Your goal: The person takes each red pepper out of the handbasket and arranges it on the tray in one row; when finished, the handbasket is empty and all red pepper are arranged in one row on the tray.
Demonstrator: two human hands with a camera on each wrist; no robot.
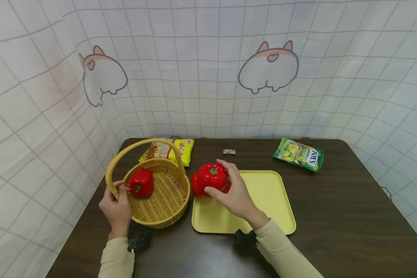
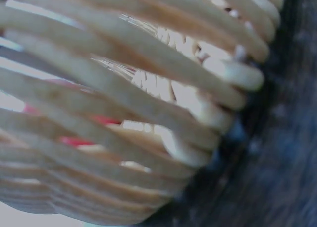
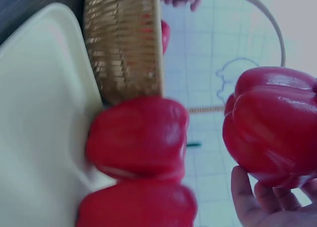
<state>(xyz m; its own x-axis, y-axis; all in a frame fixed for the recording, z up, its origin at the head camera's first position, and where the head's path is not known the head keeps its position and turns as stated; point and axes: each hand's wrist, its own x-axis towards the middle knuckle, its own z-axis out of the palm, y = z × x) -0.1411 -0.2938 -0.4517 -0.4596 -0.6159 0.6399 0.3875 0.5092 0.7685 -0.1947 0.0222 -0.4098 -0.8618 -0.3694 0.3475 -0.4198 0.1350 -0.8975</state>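
My right hand grips a red bell pepper with a green stem, raised over the left part of a yellow tray. Below it, two more red bell peppers sit on the tray; the right wrist view shows one pepper beside the other pepper. With its fingers at the left rim, my left hand holds the wicker basket where the arched handle joins. Inside the basket lies a red bell pepper. The left wrist view is filled by blurred basket weave.
Behind the basket lies a yellow food packet. A small wrapped candy is at the back middle of the dark table. Towards the back right is a green snack bag. A checked cloth hangs behind the table.
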